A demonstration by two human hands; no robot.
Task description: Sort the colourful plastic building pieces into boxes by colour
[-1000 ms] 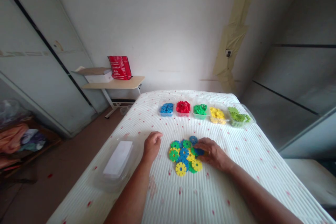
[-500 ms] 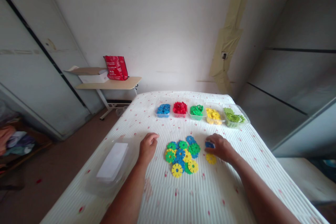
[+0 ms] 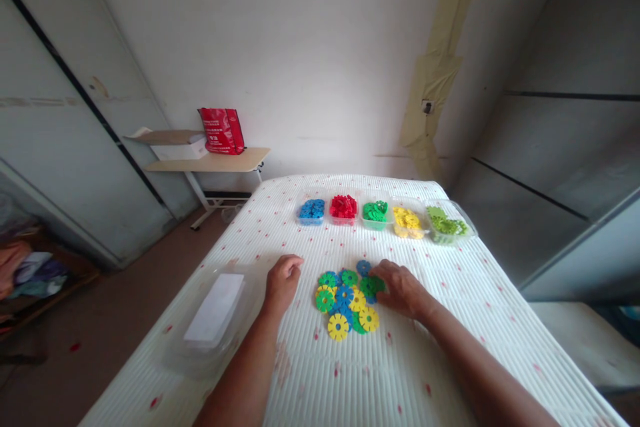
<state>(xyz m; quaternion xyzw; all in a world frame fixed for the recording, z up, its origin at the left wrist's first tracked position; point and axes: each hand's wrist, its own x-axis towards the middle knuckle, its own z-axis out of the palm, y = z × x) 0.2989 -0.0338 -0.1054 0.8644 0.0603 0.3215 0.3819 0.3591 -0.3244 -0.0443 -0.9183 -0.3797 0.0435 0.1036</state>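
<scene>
My left hand point(image 3: 283, 280) rests on the tablecloth left of the pile, its fingers curled in and nothing seen in them. A loose heap of notched plastic discs, blue point(image 3: 344, 295), yellow point(image 3: 339, 327) and green point(image 3: 325, 301), lies in the middle. At the heap's right edge my right hand point(image 3: 403, 288) closes its fingertips around a green notched disc point(image 3: 371, 285), which partly covers a blue one. Just beyond those fingertips is another blue disc point(image 3: 363, 268). The palm hides whatever lies beneath it.
Along the far side stand clear tubs of blue point(image 3: 311, 220), red point(image 3: 343, 220), green point(image 3: 375, 223), yellow point(image 3: 407, 232) and light green pieces point(image 3: 447, 237). At left, a clear lid or tray point(image 3: 227, 340) has a white card point(image 3: 216, 308) on it.
My right hand has moved left to the heap's edge. The blue disc in its fingers and the yellow disc beneath it no longer show. My left hand has stayed put.
</scene>
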